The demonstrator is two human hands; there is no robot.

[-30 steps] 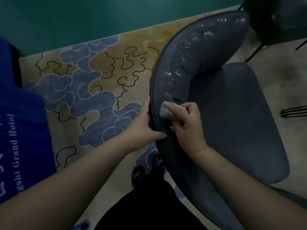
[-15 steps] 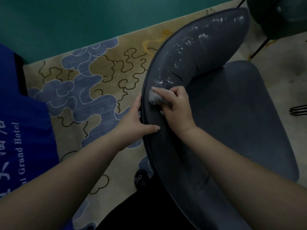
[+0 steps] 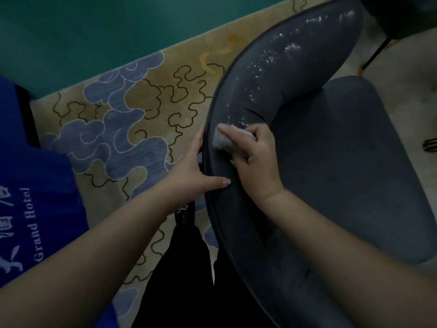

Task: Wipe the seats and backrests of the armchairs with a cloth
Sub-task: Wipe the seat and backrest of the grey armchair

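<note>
One grey armchair [image 3: 343, 162], one cloth [image 3: 222, 140], one patterned carpet [image 3: 142, 119], and two hands: left hand [image 3: 191, 176], right hand [image 3: 257, 162].

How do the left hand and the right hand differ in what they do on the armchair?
The left hand holds no cloth and grips the backrest edge, thumb on the inner side; the right hand presses a grey cloth against the backrest's inner face. Both touch the same armchair.
</note>
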